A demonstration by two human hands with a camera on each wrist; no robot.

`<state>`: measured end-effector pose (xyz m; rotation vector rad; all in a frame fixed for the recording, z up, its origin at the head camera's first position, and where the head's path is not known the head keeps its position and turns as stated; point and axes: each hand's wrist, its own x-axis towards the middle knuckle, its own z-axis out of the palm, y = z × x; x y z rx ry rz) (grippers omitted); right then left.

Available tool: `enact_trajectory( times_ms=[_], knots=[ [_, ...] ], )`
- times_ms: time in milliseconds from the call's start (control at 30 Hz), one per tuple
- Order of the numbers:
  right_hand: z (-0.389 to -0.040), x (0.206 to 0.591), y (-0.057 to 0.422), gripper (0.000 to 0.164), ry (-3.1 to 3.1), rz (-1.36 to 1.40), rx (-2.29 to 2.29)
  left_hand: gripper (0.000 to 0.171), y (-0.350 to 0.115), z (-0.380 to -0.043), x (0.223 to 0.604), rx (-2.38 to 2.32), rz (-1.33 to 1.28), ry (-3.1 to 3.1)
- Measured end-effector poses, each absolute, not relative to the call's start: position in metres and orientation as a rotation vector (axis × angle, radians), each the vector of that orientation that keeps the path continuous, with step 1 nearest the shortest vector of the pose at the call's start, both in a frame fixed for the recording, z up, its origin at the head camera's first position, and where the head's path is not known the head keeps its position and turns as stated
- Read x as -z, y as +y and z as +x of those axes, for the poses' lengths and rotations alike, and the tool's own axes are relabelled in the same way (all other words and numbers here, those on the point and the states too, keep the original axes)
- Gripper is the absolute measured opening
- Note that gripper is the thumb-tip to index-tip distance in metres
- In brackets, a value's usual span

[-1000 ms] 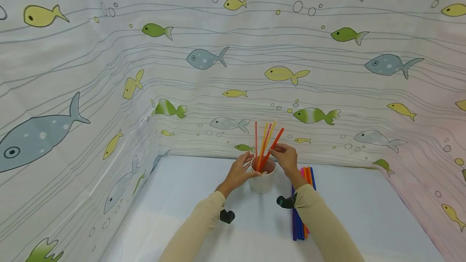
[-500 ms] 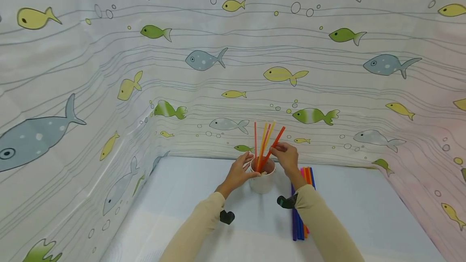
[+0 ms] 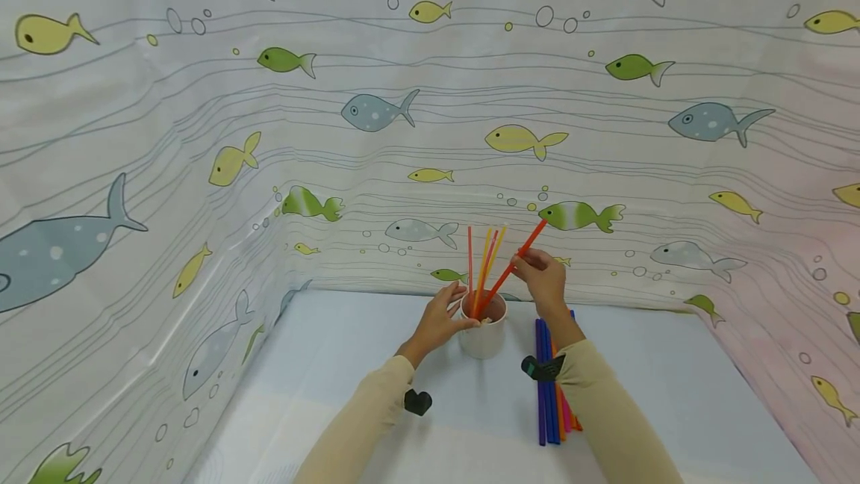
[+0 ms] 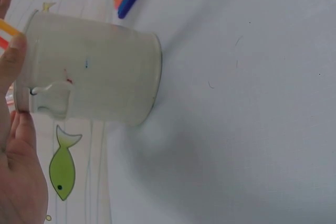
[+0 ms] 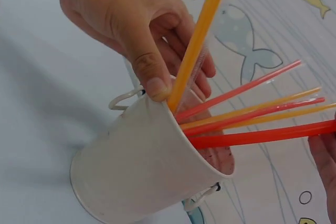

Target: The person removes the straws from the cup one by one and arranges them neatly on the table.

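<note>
A white bucket (image 3: 482,342) with small side handles stands on the table, several straws sticking up out of it. My left hand (image 3: 437,320) grips its rim, the thumb (image 5: 156,85) on the near edge and the fingers at the far side. A thick orange straw (image 5: 202,30) rises right beside that thumb. Up and to the right of the bucket, my right hand (image 3: 543,278) pinches a thick red straw (image 5: 262,136) along its upper part. This straw slants to the right, its lower end still inside the bucket. Thinner pink and yellow straws (image 5: 247,87) lean inside.
Several thick purple, blue, orange and pink straws (image 3: 551,409) lie in a bunch on the white table (image 3: 645,387), partly under the right forearm. A fish-patterned cloth (image 3: 457,114) hangs behind and at both sides.
My right hand has moved up and to the right, drawing the red straw partly upward and tilting it further right. The left hand keeps its place on the bucket.
</note>
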<state>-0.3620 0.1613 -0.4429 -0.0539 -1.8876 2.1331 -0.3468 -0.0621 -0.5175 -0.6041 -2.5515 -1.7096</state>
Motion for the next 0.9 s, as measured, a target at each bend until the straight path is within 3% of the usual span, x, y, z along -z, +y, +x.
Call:
enact_trajectory(
  times_ms=[200,467,900],
  knots=[
    [-0.360,0.428,0.173,0.034,-1.863,-0.035,-2.106,0.102,-0.061,-0.345,0.516,1.728,-0.600,-2.550],
    [-0.354,0.410,0.192,0.043,-1.823,-0.035,-2.069,0.102,-0.062,-0.346,0.515,1.738,-0.614,-2.537],
    [-0.345,0.406,0.227,0.043,-1.851,-0.075,-1.991,0.102,-0.062,-0.344,0.513,1.741,-0.616,-2.535]
  ],
)
